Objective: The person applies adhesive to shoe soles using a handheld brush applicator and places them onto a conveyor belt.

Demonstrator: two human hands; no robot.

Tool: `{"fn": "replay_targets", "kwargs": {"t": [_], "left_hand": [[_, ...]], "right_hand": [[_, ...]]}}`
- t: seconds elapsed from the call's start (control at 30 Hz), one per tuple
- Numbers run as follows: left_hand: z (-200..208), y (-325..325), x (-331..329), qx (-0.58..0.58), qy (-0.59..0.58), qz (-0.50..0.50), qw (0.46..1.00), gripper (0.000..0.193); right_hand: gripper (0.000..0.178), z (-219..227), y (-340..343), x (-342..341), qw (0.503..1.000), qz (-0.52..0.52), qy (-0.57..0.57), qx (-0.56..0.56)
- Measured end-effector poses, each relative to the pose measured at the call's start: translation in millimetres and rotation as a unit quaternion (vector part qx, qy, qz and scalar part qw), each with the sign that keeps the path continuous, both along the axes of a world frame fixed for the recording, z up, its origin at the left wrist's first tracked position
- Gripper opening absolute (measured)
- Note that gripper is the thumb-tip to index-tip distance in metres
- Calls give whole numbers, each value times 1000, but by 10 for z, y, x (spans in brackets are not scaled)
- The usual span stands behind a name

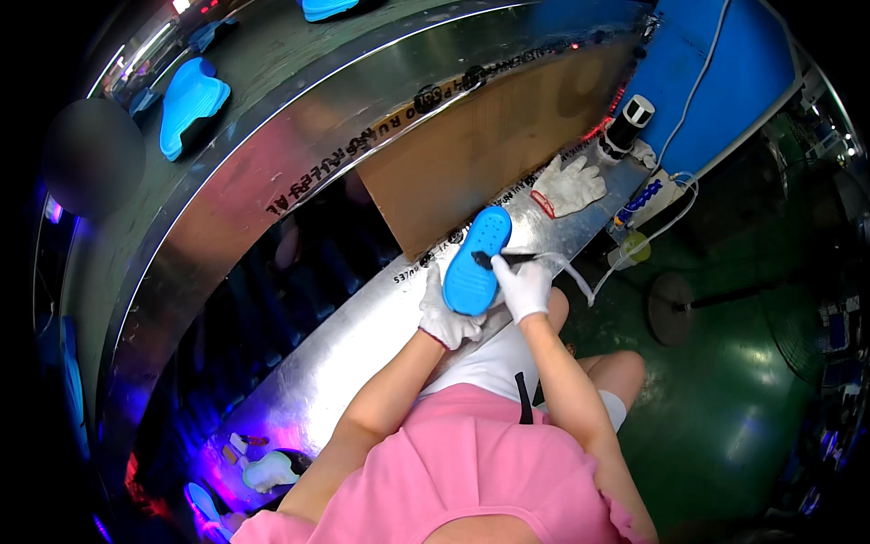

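Note:
A bright blue shoe sole [478, 258] with small holes at its far end is held tilted above the metal bench, in front of my lap. My left hand [443, 315], in a white knit glove, grips its near left edge and end. In my right hand [524, 288], also gloved in white, is a slim black tool [507, 258]. The tool's dark tip lies over the middle of the sole; I cannot tell whether it touches. A pale hose [569, 265] runs from near that hand to the right. My right fingers hide part of the tool.
A spare white glove [573, 187] and a black-and-white canister [627, 125] rest on the metal bench [358, 363]. Cardboard [489, 154] leans beyond it. Blue soles [192, 104] lie on the curved conveyor [263, 68]. A dish [269, 471] sits at lower left; another person's blurred head is far left.

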State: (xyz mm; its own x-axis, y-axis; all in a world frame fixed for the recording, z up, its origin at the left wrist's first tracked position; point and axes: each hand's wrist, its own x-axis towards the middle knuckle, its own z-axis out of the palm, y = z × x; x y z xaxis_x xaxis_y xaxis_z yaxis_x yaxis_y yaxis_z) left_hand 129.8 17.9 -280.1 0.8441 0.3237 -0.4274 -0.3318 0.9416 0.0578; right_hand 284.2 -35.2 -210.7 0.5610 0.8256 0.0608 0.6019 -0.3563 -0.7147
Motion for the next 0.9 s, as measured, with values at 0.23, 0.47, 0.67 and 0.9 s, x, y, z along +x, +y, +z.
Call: {"fn": "replay_targets", "kwargs": {"t": [0.23,0.47,0.67,0.9], "left_hand": [[328,-264,246,56,-77,118,988,73],[769,-498,336,67,-284,123,948,68],[923,-522,270,67,-310,155,936,79],[1030,-366,218,91,-232,124,960,95]], "right_hand": [[14,612,-634,-111,978,145,124,83],[15,1054,-575,-230,935,248,-69,245],[16,1024,-647,-135,950,118,-59,283],[17,1070,-695,-210,933,29,283,221]]}}
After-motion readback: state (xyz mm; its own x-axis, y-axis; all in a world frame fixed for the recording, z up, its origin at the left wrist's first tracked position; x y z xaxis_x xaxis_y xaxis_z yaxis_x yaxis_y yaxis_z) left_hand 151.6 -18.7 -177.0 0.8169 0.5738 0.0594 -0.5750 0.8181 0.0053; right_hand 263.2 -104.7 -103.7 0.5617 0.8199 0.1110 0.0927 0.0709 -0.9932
